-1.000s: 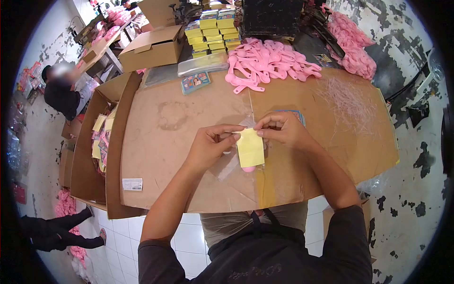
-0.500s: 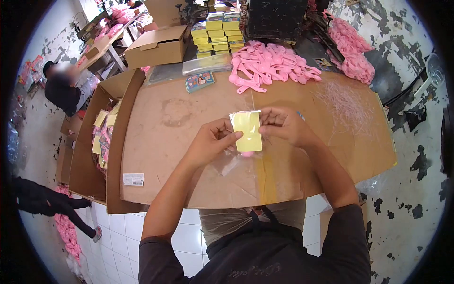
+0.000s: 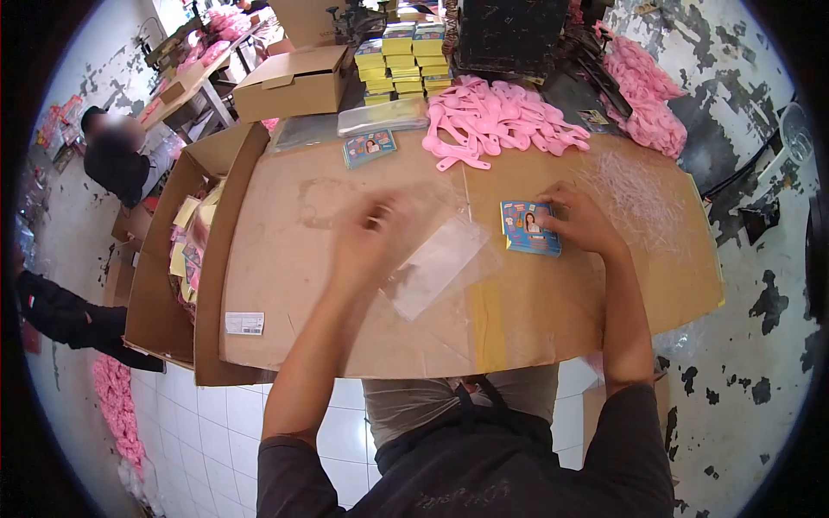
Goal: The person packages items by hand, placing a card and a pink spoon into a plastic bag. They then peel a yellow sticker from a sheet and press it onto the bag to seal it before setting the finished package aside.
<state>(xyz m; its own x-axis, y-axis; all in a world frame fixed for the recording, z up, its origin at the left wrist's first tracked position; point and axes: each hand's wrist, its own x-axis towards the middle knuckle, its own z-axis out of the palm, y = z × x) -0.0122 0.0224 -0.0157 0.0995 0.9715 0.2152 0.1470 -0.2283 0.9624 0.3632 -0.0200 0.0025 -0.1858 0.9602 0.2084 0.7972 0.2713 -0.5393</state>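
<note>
My right hand (image 3: pixel 580 220) is at a small stack of blue printed cards (image 3: pixel 528 233) on the cardboard-covered table. Its thumb lies on the top card and the fingers curl at the card's right edge, gripping it. My left hand (image 3: pixel 367 229) is smeared by motion above the table, left of centre, so its fingers cannot be read. Between the two hands lie clear plastic bags (image 3: pixel 442 266), flat on the cardboard. Farther back, a pile of pink plastic spoons (image 3: pixel 501 121) spreads over the table's far edge. Another small stack of blue cards (image 3: pixel 370 148) lies left of the spoons.
An open cardboard box (image 3: pixel 229 285) at the left holds packed pieces with yellow cards. Stacked cards (image 3: pixel 401 60), clear bags (image 3: pixel 380 118) and a closed carton (image 3: pixel 289 82) stand at the back. Plastic strands (image 3: pixel 639 198) lie at right. A person (image 3: pixel 121 164) sits at far left.
The bagged yellow card is gone from my hands. My left hand has moved left and blurs; my right hand has moved right onto the blue cards. The flat bags are now uncovered.
</note>
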